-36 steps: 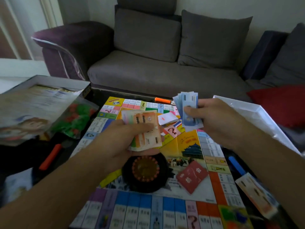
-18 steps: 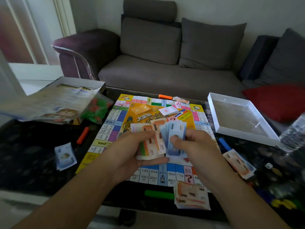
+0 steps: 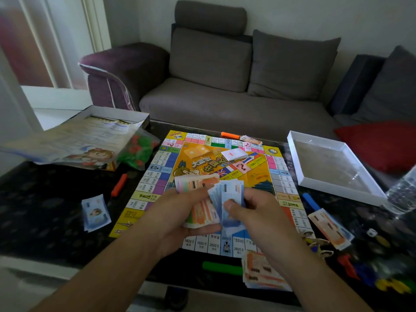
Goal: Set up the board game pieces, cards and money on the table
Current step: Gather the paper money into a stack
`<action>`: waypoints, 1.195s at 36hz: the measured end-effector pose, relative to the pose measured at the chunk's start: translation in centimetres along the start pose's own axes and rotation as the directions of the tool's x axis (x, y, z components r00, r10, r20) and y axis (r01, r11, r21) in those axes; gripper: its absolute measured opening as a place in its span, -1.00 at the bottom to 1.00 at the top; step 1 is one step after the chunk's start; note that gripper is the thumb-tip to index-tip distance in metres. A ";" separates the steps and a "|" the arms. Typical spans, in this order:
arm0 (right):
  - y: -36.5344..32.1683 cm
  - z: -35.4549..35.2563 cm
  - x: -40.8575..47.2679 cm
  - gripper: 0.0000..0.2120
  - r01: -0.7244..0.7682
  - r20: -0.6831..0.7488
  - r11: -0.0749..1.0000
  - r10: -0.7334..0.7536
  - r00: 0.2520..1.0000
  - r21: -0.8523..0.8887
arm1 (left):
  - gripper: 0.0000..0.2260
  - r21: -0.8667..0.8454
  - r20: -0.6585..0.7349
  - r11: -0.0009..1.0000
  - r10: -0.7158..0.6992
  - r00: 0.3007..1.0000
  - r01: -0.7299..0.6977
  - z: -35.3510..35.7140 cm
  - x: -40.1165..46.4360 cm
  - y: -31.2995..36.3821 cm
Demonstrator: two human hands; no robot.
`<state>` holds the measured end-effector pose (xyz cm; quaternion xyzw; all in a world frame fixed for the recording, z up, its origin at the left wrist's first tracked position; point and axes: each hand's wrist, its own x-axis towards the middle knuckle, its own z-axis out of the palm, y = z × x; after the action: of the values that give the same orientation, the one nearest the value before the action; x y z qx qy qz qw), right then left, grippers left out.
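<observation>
The colourful game board [image 3: 157, 176] lies flat on the dark table [image 3: 45, 221]. Over its near half, my left hand [image 3: 177, 212] grips a fanned stack of orange and mixed play money [image 3: 198, 188]. Beside it, touching, my right hand [image 3: 254, 210] pinches a bundle of blue notes [image 3: 231, 194]. More notes lie around: a blue pile [image 3: 94, 212] at left, an orange pile [image 3: 261, 273] at the near edge, another pile [image 3: 328, 228] at right. A white card deck [image 3: 233, 153] rests on the board's centre.
An open box with a rule sheet [image 3: 74, 143] and a bag of green and red pieces [image 3: 137, 152] sit at left. A white box lid [image 3: 333, 167] and a plastic bottle [image 3: 403, 194] are at right. Coloured markers [image 3: 221, 267] and small pawns [image 3: 371, 275] lie on the table. A grey sofa [image 3: 225, 104] stands behind.
My view pulled back from close above the board to show the whole table. My right hand brought the blue notes down and left against the stack in my left hand.
</observation>
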<state>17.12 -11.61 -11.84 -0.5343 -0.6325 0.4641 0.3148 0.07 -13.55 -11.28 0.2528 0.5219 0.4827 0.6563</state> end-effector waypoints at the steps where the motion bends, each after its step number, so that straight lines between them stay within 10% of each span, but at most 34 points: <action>1: 0.1 0.0 0.1 -0.78 -0.007 0.000 1.000 0.007 1.000 0.013 | -0.82 -0.012 -0.007 1.000 0.000 1.000 0.000 0.1 0.0 0.1; 20: 0.2 1.5 1.5 -0.80 -0.036 -0.087 0.998 0.041 0.995 0.050 | -0.78 -0.119 -0.136 0.992 -0.066 0.988 0.050 -6.0 0.6 3.6; 32: -3.2 16.8 4.5 -0.66 -0.011 0.228 0.990 0.043 0.973 -0.142 | -0.79 0.031 -0.505 0.996 0.092 0.858 -0.089 -19.0 0.3 7.6; 43: -3.7 22.4 5.1 -0.78 0.012 0.204 0.975 0.034 0.978 -0.220 | -0.93 -0.001 -0.511 0.993 0.102 0.853 -0.119 -20.7 -0.7 8.2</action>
<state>-5.54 -12.25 -17.25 -0.5182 -0.7064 0.4459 0.1836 -22.22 -14.42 -10.91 0.1350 0.6536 0.5777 0.4700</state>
